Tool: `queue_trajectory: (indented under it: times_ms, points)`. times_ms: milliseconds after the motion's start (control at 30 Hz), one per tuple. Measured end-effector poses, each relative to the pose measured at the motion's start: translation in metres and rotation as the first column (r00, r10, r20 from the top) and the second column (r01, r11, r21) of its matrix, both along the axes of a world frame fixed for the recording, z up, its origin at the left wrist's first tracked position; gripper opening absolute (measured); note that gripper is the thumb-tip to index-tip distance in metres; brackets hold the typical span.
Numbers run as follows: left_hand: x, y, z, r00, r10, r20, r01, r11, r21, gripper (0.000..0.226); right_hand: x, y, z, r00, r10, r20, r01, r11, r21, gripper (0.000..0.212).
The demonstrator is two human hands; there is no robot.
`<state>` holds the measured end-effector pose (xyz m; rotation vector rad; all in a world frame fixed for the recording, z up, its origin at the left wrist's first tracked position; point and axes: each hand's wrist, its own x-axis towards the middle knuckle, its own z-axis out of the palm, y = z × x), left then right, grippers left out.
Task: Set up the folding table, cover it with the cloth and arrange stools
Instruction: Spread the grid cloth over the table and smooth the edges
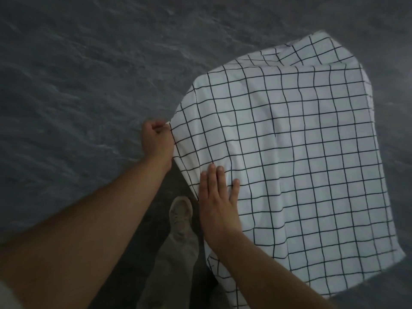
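Your white cloth with its black grid drapes over the worktop at right, edges hanging. Your left hand pinches its near-left corner; your right hand presses flat, fingers straight, on its near edge.

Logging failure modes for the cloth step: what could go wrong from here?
1. The left hand pinches the edge of the cloth while the right hand only presses flat on it; a hard tug could slide the cloth off-centre.
2. The cloth's near hem hangs close to the shoe, so a step could catch it.
3. Folds at the far corner could leave it uneven.
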<state>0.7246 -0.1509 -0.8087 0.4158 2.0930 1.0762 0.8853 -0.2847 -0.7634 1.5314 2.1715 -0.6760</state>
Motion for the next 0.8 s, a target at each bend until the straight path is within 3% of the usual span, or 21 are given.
queue_trajectory:
  times_ms: [133,233,333,467,600,733,800]
  points:
    - [0.005,-0.016,0.002,0.993,-0.023,0.120,0.028,0.999,-0.040,0.020,0.009,-0.009,0.000,0.997,-0.007,-0.072,0.008,1.000,0.015,0.108]
    - [0.019,-0.038,0.012,0.891,-0.148,0.430,0.167,0.986,-0.005,0.054,0.027,-0.018,0.013,0.981,-0.034,-0.189,0.041,0.999,0.031,0.106]
    - [0.019,-0.061,0.023,0.761,-0.239,0.603,0.298,0.955,0.002,0.085,0.040,-0.019,0.023,0.974,-0.053,-0.219,0.078,0.991,0.108,0.104]
    - [0.020,-0.106,0.021,0.773,-0.173,0.611,0.272,0.960,-0.072,0.069,0.094,-0.019,0.027,0.964,-0.203,-0.173,0.223,0.969,0.106,0.093]
    - [0.049,-0.168,0.023,0.790,-0.156,0.593,0.278,0.953,-0.120,0.057,0.173,-0.037,0.027,0.971,-0.237,-0.023,0.238,0.967,0.095,0.095]
    - [0.062,-0.215,0.021,0.803,-0.162,0.574,0.304,0.939,-0.160,0.091,0.209,-0.048,0.019,0.952,-0.299,0.058,0.297,0.954,0.043,0.101]
    - [0.065,-0.233,0.019,0.785,-0.177,0.594,0.330,0.930,-0.159,0.074,0.217,-0.054,0.013,0.946,-0.318,0.063,0.317,0.948,0.023,0.104]
